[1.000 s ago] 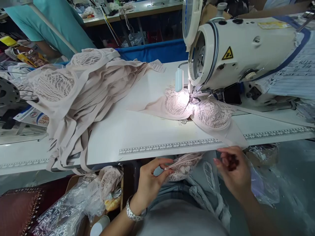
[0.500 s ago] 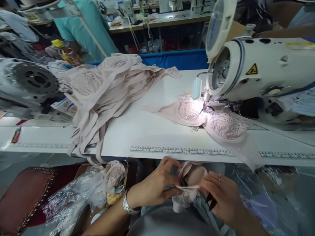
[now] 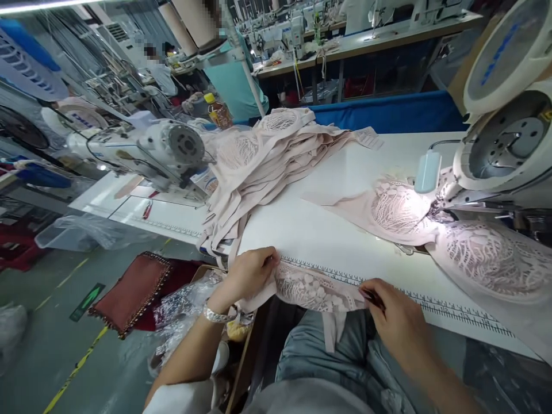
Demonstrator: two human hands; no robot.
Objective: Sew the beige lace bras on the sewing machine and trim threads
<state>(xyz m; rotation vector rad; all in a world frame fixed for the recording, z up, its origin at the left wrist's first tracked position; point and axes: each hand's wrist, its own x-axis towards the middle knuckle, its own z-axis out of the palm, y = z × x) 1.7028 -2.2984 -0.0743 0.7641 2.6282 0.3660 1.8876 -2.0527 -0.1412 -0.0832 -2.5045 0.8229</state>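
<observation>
Stretched between my hands at the table's front edge is a pale pink lace bra (image 3: 308,292), with one strap or band end hanging toward my lap. My left hand (image 3: 254,273) is closed on its left part, thumb and fingers pinching the fabric. On the opposite end, my right hand (image 3: 394,313) pinches the lace edge. A small dark tool also sits in the right fingers, mostly hidden, its kind unclear. Another pale pink bra (image 3: 399,210) lies under the lit needle area of the sewing machine (image 3: 509,138), one cup on each side.
A heap of matching bras (image 3: 276,161) covers the table's left middle. Beyond it stand a second sewing machine (image 3: 168,146) and a yellow-capped bottle (image 3: 219,112). A printed ruler (image 3: 319,269) runs along the table edge. Below left are a box with plastic bags (image 3: 185,305) and a red cushion (image 3: 131,293).
The bra has come up from my lap to the table edge and is now spread out sideways. My hands have moved apart. The view has swung left.
</observation>
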